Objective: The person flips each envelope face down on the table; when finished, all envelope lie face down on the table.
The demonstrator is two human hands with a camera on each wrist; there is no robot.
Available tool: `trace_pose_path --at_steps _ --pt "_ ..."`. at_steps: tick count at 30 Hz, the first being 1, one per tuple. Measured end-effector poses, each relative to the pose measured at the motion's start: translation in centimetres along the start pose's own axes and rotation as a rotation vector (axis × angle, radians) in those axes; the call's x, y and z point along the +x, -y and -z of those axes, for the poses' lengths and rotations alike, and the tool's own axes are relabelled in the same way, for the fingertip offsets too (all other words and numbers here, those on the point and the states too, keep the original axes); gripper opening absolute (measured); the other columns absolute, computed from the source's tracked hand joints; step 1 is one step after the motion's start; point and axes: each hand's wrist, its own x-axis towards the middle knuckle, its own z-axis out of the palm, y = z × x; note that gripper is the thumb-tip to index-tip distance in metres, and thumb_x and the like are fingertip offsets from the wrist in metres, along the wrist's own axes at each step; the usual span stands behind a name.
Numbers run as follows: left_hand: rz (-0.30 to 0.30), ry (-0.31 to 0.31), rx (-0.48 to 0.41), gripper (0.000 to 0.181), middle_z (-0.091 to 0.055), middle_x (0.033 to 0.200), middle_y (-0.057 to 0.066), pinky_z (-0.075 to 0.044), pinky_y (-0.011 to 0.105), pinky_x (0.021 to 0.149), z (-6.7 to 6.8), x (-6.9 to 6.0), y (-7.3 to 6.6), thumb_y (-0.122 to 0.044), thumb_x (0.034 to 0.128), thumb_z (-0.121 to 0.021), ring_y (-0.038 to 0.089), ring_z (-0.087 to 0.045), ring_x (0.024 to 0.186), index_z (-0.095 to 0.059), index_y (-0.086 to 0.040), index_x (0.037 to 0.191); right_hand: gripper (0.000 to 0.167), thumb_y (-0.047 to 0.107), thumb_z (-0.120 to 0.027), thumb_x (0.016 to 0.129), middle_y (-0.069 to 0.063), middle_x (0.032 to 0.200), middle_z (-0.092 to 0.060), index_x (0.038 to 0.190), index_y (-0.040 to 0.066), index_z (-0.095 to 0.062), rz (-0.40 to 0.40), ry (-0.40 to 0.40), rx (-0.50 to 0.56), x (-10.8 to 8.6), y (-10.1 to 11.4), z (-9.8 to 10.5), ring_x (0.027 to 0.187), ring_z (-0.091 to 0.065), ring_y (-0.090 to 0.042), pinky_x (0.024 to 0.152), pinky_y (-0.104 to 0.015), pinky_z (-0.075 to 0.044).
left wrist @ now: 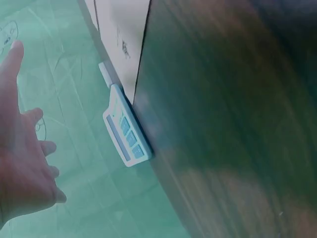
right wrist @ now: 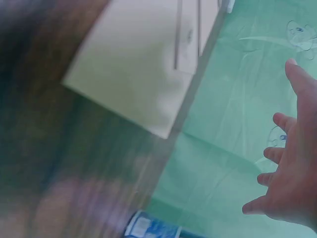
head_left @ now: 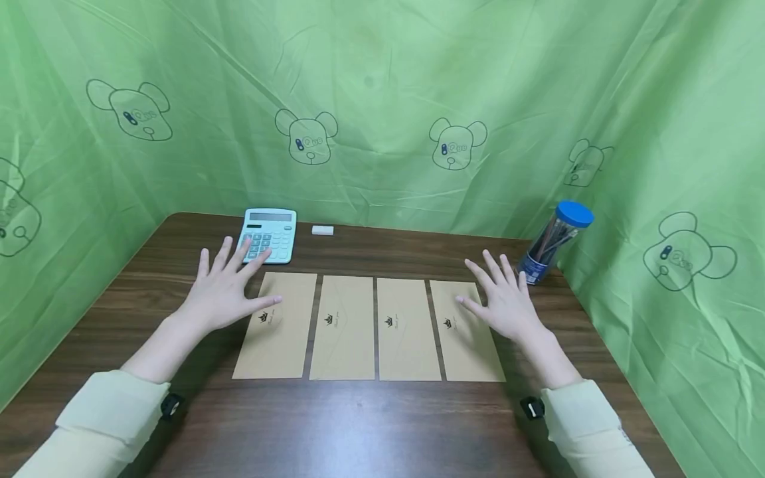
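Several brown paper envelopes lie side by side in a row, each printed with a small crown. Over the left edge of the leftmost envelope (head_left: 275, 355) hovers my left hand (head_left: 218, 299), fingers spread and holding nothing. Its fingertips overlap the light blue calculator (head_left: 271, 232) in the head view; the left wrist view shows that hand apart from the calculator (left wrist: 126, 131). My right hand (head_left: 508, 305), also spread and holding nothing, is above the rightmost envelope (head_left: 463, 355). Two envelopes, one (head_left: 343, 352) and another (head_left: 409, 352), lie between the hands.
A small white block (head_left: 323, 230) sits beside the calculator at the back of the dark wooden table (head_left: 358, 425). At the back right stands a clear jar (head_left: 552, 239) with a blue lid and dark sticks inside. Green cloth (head_left: 382, 79) surrounds the table's back and sides.
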Motion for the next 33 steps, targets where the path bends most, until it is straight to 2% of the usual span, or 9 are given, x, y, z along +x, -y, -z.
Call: trace_pose_path --at_steps 7,12,17,24,33 --pt "-0.052 0.002 -0.012 0.096 -0.006 0.159 0.013 0.009 0.062 0.109 1.0 0.6 0.3 -0.078 0.0756 -0.048 0.032 0.014 0.143 -0.019 -0.027 0.152 0.076 0.065 -0.051 0.085 0.0 0.16 -0.002 0.149 0.035 -0.023 0.049 -0.013 0.035 1.0 2.8 1.9 0.145 0.005 -0.031 0.105 -0.071 -0.005" --pt "-0.102 -0.004 -0.011 0.099 -0.016 0.156 0.016 0.006 0.061 0.111 1.4 1.2 0.7 -0.078 0.0733 -0.052 0.035 0.006 0.144 -0.025 -0.022 0.15 0.077 0.065 -0.053 0.084 0.001 0.159 -0.002 0.149 0.034 -0.026 0.086 -0.02 0.064 1.6 5.7 3.2 0.145 0.002 -0.031 0.107 -0.069 -0.005" --pt "-0.131 -0.041 -0.021 0.1 -0.026 0.152 0.016 -0.003 0.062 0.111 1.2 2.2 1.5 -0.077 0.0703 -0.058 0.037 -0.004 0.144 -0.032 -0.019 0.148 0.078 0.061 -0.057 0.084 0.002 0.159 -0.003 0.149 0.033 -0.025 0.143 -0.021 0.093 2.0 8.8 3.9 0.145 0.0 -0.031 0.108 -0.067 -0.005" --pt "-0.149 -0.07 -0.076 0.097 -0.037 0.144 0.017 -0.013 0.065 0.107 0.3 3.0 2.6 -0.073 0.0689 -0.063 0.041 -0.02 0.139 -0.038 -0.017 0.144 0.077 0.058 -0.058 0.085 0.0 0.159 -0.007 0.149 0.031 -0.025 0.241 0.011 0.151 2.2 13.4 3.0 0.145 -0.005 -0.033 0.109 -0.064 -0.009" --pt "-0.164 0.034 -0.11 0.093 -0.042 0.139 0.02 -0.023 0.066 0.1 -2.0 3.2 4.3 -0.062 0.0704 -0.071 0.043 -0.03 0.131 -0.041 -0.012 0.142 0.085 0.062 -0.059 0.082 -0.003 0.158 -0.011 0.15 0.023 -0.024 0.361 0.143 0.172 1.0 18.8 0.5 0.144 -0.011 -0.032 0.109 -0.058 -0.017"
